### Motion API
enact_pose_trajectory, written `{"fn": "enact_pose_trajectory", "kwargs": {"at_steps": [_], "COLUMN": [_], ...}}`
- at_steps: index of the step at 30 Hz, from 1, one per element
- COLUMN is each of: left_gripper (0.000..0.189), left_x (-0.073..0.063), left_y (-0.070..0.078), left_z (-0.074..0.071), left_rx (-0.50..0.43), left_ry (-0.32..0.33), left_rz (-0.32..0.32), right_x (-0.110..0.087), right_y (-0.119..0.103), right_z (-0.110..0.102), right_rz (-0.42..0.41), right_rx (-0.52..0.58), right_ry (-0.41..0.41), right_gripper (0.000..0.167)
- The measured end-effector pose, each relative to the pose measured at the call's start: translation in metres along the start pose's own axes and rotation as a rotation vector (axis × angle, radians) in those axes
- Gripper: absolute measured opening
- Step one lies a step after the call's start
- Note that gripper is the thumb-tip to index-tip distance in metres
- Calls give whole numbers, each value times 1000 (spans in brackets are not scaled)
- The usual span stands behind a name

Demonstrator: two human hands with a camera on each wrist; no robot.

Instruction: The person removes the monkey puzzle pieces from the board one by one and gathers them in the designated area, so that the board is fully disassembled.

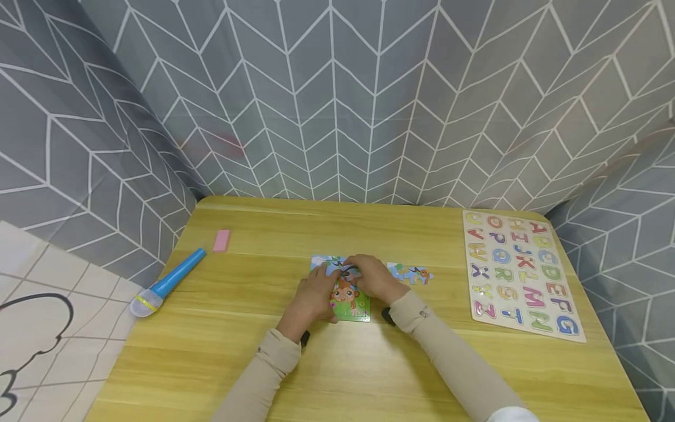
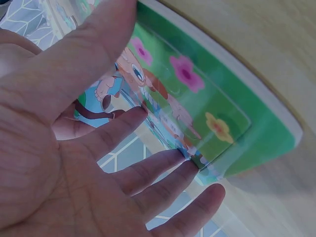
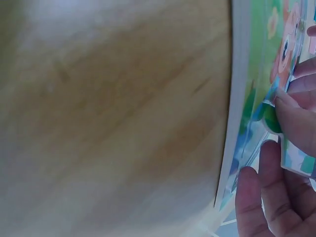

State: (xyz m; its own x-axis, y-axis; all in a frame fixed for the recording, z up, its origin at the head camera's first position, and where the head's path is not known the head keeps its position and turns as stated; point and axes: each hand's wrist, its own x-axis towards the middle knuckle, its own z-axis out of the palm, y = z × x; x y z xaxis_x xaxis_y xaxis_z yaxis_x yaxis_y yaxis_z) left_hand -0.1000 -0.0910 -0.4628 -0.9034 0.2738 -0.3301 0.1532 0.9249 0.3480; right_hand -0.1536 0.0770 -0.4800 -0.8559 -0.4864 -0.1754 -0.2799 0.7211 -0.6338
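Observation:
A small jigsaw puzzle board [image 1: 348, 305] with a monkey and flowers on a green ground lies flat on the table between the hands. My left hand [image 1: 315, 293] rests over its left side; in the left wrist view the fingers are spread fairly straight, fingertips [image 2: 190, 168] touching the picture. Over the board's upper right is my right hand [image 1: 375, 278]. Its thumb and fingers pinch a puzzle piece [image 3: 297, 159], seen at the right edge of the right wrist view, close to the board. Part of the board's upper half is hidden by the hands.
Several loose joined puzzle pieces [image 1: 410, 274] lie just right of the right hand. Farther right is an alphabet board [image 1: 508, 249]. On the left are a blue toy microphone [image 1: 176, 275] and a pink block [image 1: 221, 240]. A patterned grey curtain [image 1: 337, 105] stands behind the table.

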Motion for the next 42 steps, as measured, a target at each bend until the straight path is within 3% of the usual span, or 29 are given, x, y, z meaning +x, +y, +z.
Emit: {"fn": "enact_pose_trajectory", "kwargs": {"at_steps": [10, 20, 31, 42], "left_gripper": [104, 107, 107, 106], "left_x": [2, 3, 2, -4], "left_y": [-1, -2, -5, -15], "left_z": [1, 2, 3, 7], "left_rx": [9, -1, -60, -163], "left_ry": [10, 26, 18, 73], "left_rz": [9, 25, 12, 26], "right_x": [-2, -6, -28, -61], "right_y": [2, 8, 23, 71], "right_z": [-2, -5, -18, -37], "right_rz": [-50, -142, -85, 40], "right_rx": [4, -44, 33, 112], "right_ry": [-10, 46, 154, 275], "right_gripper": [29, 26, 36, 34]}}
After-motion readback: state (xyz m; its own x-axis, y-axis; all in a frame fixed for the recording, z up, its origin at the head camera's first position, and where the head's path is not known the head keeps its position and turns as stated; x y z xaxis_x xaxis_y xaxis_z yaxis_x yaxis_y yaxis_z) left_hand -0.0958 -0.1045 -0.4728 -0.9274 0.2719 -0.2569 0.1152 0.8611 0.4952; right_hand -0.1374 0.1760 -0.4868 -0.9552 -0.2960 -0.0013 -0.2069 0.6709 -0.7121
